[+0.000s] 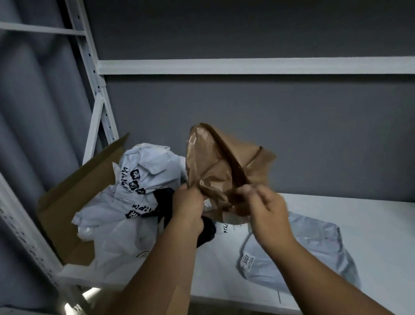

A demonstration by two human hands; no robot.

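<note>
The fingers (191, 188) of the left hand (187, 207) are curled and pinch a bunched fold at the lower left of the brown mailer bag (217, 166). The right hand (269, 214) pinches the bag's lower middle between thumb and fingertips, though its fingers are motion-blurred. Both hands hold the bag in the air above the white shelf (385, 254), near its left half and clear of the surface.

The bag is thin, glossy brown plastic, heavily crumpled, rising to a rounded peak with a dark crease running down its middle. No print can be read on it. A small white tag (207, 202) shows at its lower edge by the left fingers, too small to read.

Just below the bag, a white patch carries handwritten digits (225, 228) turned sideways, too blurred to read surely.

Under the right wrist a grey mailer (307, 251) lies flat on the shelf. Its white label (247, 260) reads "3007", with finer lines beneath that are illegible.

To the left, an open cardboard box (74, 194) stands on the shelf, stuffed with white plastic bags (141, 185). These carry bold black lettering, "HAIG" legible and the rest folded away, beside black blotch-shaped logos. A black item (165, 198) sits among them behind the left hand.
</note>
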